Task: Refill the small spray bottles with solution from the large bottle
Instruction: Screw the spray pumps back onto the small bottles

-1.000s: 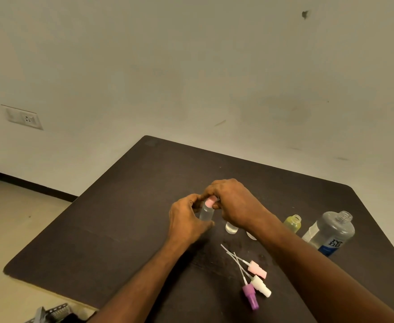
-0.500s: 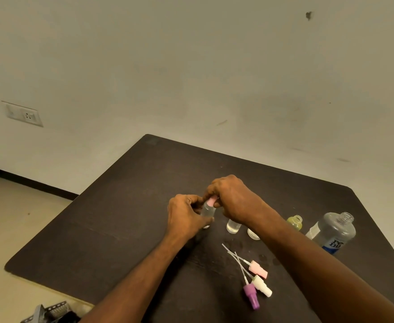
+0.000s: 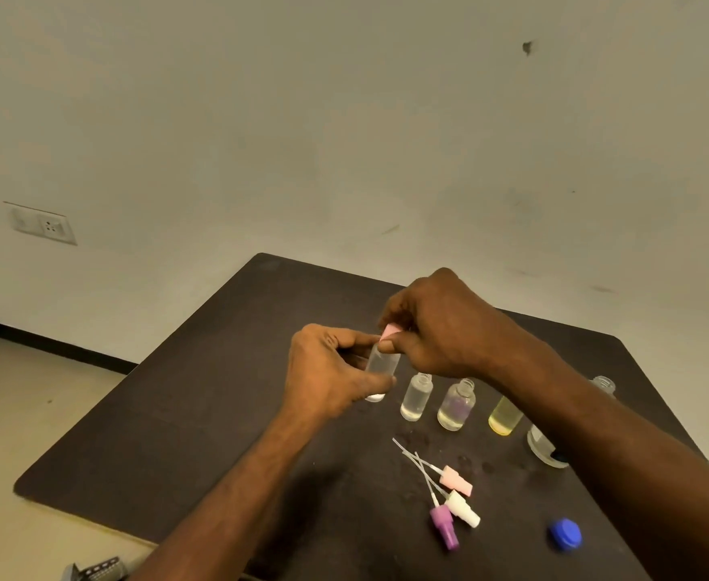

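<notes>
The small clear plastic spray bottle (image 3: pixel 382 364) stands nearly upright above the dark brown surface (image 3: pixel 201 396), its long axis tipped a little so the top leans right. The left hand (image 3: pixel 327 371) wraps its body from the left, fingers (image 3: pixel 380 383) curled round the lower half and thumb near the shoulder. The right hand (image 3: pixel 436 329) comes in from the right and above, thumb and forefinger pinching the pale pink spray cap (image 3: pixel 389 331) that sits on the bottle's neck. So the cap lies directly over the bottle along its axis, and the turning hand is the right one. Whether the cap is fully seated cannot be told.

Just right of the held bottle stand three open small bottles in a row running to the right: a slim clear bottle (image 3: pixel 416 398), a rounder clear bottle (image 3: pixel 456 406) and a bottle of yellow liquid (image 3: pixel 505 415). Further right the large clear bottle (image 3: pixel 547 448) is mostly hidden by the right forearm. Nearer lie three loose spray heads with dip tubes pointing far-left: a pink one (image 3: pixel 455 482), a white one (image 3: pixel 463 507) and a purple one (image 3: pixel 445 528). A blue screw cap (image 3: pixel 565 534) lies near-right of them.

By the look of it, this bottle is being capped, and the three open ones still await their heads. The next twist likely needs the left hand to hold the body steady while the right turns about the axis.
</notes>
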